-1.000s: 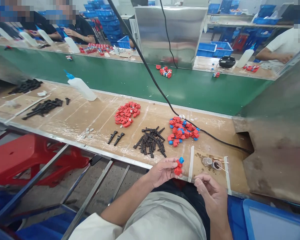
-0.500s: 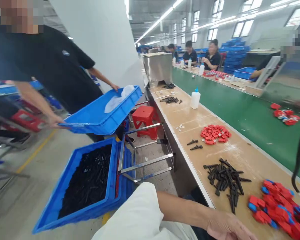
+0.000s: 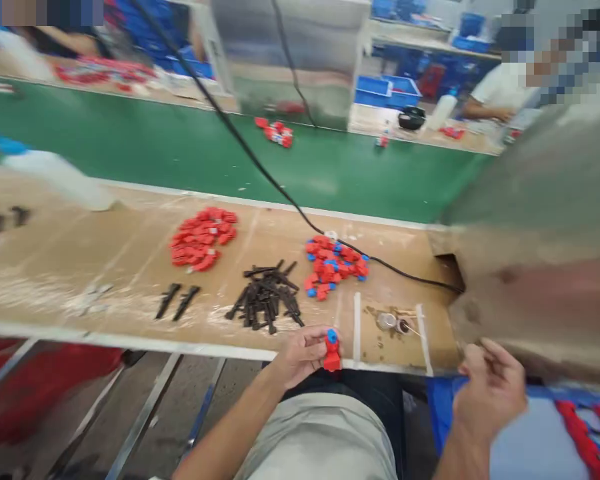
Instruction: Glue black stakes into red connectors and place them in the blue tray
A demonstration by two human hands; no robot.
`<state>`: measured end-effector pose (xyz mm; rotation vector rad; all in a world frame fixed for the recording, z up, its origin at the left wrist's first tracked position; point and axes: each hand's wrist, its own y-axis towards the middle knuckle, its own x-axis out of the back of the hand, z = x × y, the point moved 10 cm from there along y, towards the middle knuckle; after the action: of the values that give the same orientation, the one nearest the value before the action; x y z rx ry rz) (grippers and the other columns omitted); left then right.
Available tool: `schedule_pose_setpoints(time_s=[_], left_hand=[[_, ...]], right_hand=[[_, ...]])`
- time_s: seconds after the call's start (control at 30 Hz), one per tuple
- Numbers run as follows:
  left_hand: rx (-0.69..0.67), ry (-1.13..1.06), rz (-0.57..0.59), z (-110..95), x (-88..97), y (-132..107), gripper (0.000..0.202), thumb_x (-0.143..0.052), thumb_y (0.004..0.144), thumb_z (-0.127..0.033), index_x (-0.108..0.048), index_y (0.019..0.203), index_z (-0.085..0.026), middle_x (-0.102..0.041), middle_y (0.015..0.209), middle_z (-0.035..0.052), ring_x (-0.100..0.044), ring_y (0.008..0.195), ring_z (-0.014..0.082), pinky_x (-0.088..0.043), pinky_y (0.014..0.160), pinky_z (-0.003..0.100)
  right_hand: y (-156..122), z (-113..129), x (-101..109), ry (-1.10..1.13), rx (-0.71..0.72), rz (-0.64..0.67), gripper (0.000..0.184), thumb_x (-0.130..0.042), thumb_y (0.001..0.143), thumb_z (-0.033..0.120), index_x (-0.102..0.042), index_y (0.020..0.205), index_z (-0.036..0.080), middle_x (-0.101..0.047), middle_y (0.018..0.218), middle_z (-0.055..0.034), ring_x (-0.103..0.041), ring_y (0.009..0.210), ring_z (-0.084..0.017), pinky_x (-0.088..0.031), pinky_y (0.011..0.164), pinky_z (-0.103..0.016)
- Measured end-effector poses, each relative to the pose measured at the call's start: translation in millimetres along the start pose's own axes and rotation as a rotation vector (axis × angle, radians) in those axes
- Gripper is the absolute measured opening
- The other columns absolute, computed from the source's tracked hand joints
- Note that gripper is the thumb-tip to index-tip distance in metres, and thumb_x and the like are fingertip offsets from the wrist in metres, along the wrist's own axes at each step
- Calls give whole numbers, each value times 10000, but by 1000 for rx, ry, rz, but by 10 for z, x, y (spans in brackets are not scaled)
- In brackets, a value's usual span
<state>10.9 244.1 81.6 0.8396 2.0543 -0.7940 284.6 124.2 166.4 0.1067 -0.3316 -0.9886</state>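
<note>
My left hand [image 3: 303, 353] is closed around a small red plastic part with a blue knob [image 3: 333, 357], held upright at the table's front edge. My right hand [image 3: 490, 393] hovers at the right, its fingers loosely bent and apart, with nothing visible in them. It is above the edge of a blue bin [image 3: 437, 407], where red and blue parts [image 3: 575, 427] lie in rows on a pale sheet. Beyond my left hand are a heap of red and blue parts [image 3: 335, 263] and a pile of black plastic pieces [image 3: 267, 297].
A heap of red parts [image 3: 203, 239] and two black pieces [image 3: 177, 301] lie farther left. A small round metal container [image 3: 387, 321] sits between white tape strips. A black cable [image 3: 260, 167] crosses the green belt [image 3: 180, 147]. A metal housing [image 3: 540, 247] stands right. Another person [image 3: 505, 93] sits across.
My view has swung right, from the aisle and a person carrying a blue bin to the table before me. Both my hands now show, and the red and blue part is visible in my left hand.
</note>
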Motion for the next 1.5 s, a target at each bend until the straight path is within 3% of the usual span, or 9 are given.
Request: schedule_pose_setpoints(time_s=[0.1,0.3,0.5,0.73,0.93,1.1,1.2,1.3,1.5], left_hand=[[111,7,75,164,-53,115,421,-919,673,-368,-719,931,-102,-698,754,76,-675,678,157,-525,675,236],[110,-37,-3,220,-85,207,403,-924,671,-331,-716,926,-99,-708,807,76,-676,717,141,-534,698,221],[103,-78,-34,199,-25,225,416,-924,674,-326,-716,955,-100,-715,815,71,-687,733,139,-560,713,221],[109,-89,-68,205,-9,264,420,-941,645,-327,-735,931,-97,-715,809,74,-684,719,134,-558,689,210],[156,-109,-115,287,-29,310,423,-937,655,-370,-746,907,-89,-714,788,74,-680,677,114,-534,622,166],[178,-101,-102,332,-65,360,442,-923,678,-382,-743,931,-67,-714,784,78,-675,673,104,-547,654,166],[171,-101,-96,327,-92,373,469,-925,676,-394,-744,952,-60,-730,827,98,-684,673,105,-544,640,156],[179,-120,-86,339,-137,378,477,-931,670,-391,-745,956,-58,-734,823,98,-701,676,112,-543,634,147],[191,-178,-86,374,-221,397,461,-936,674,-337,-748,983,-53,-729,815,83,-703,692,112,-530,622,151]], right_hand=[[-63,-108,205,-116,-55,-55,526,-800,804,515,-664,1190,185,-640,866,-16,-577,726,-153,-496,669,-281],[-77,-207,-317,-147,4,303,406,-817,778,449,-726,1092,208,-617,823,-2,-549,656,-145,-506,621,-286],[-77,7,-520,-221,236,370,151,-700,916,337,-774,1003,238,-638,809,-13,-579,676,-155,-477,624,-285],[-48,227,-542,-329,386,282,155,-656,963,309,-793,989,239,-724,856,-50,-652,716,-188,-497,657,-308],[2,162,-424,-354,297,167,216,-649,968,376,-766,918,201,-733,873,-73,-669,761,-212,-512,718,-323],[-10,198,-415,-325,375,172,201,-644,966,344,-778,952,195,-737,893,-64,-676,779,-200,-511,718,-305],[-6,85,-442,-286,290,208,226,-650,960,376,-782,951,192,-737,922,-68,-666,773,-195,-509,703,-308],[20,-122,-314,-106,43,53,284,-725,904,439,-780,961,166,-726,835,-52,-592,606,-139,-472,564,-271],[-7,-457,-328,266,-348,-122,487,-936,591,530,-739,784,128,-679,656,-42,-569,510,-108,-362,376,-179]])
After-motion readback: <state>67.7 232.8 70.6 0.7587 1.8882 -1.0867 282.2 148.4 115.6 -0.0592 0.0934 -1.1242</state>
